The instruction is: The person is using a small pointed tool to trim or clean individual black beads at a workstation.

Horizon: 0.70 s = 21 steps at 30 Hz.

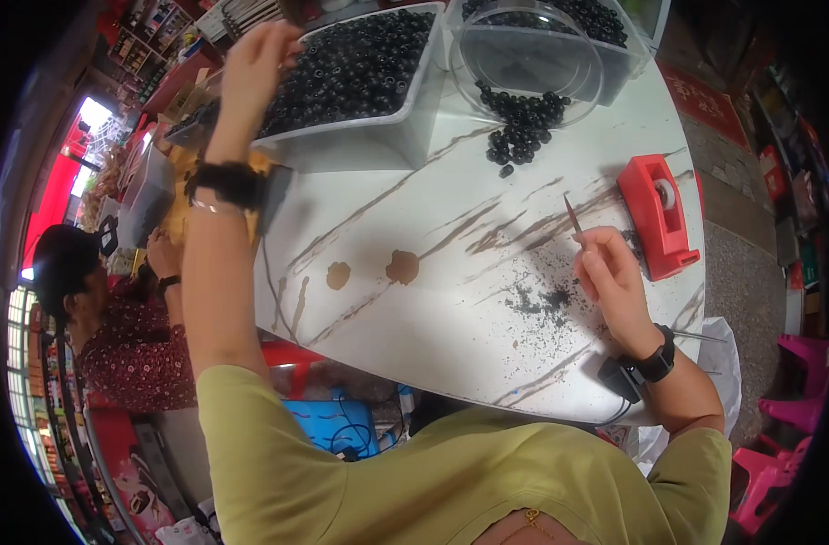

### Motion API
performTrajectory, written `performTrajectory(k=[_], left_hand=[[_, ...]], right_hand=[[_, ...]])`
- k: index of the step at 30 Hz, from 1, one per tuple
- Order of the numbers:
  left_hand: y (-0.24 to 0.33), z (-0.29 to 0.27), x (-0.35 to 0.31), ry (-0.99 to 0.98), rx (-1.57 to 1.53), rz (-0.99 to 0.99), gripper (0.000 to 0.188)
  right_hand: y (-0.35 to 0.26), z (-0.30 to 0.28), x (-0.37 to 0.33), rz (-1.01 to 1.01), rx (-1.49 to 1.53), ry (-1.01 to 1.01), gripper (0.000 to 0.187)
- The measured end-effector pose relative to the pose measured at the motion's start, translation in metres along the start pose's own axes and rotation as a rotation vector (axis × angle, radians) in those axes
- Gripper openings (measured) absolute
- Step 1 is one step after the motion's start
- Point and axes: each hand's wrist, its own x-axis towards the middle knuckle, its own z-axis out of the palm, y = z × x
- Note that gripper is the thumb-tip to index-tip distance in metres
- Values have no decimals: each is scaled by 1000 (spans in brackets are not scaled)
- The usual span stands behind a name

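My left hand [262,56] is raised at the left edge of a large translucent bin [360,136] heaped with small black ring-like pieces [351,68]. Its fingers are curled together, and I cannot make out whether anything is in them. Over the right part of the table, my right hand [610,272] pinches a thin, dark, pointed blade [572,216], its tip pointing up and away. Black crumbs and shavings [542,302] lie beside that hand. Farther off, a loose pile of the same black pieces [523,123] spills from under a clear round lid [514,64].
A red tape dispenser [646,195] stands right of my right hand. Another bin of black pieces [605,59] sits at the far right. Brown stains [403,267] mark the white marbled table [387,336]. Another person [115,327] works at the left. Pink stools [796,381] stand at the right.
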Motion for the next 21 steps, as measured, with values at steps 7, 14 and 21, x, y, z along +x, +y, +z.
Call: performTrajectory(k=[7,14,21], left_hand=[[35,142,-98,-624,22,362,19],[17,193,-113,-572,285,208,17],[21,198,-122,-654,136,209,14]], right_hand=[[2,-1,2,-14,-25,1,17],[1,-1,3,-11,-22,-10,17],[1,-4,2,-19,23,-38,17]])
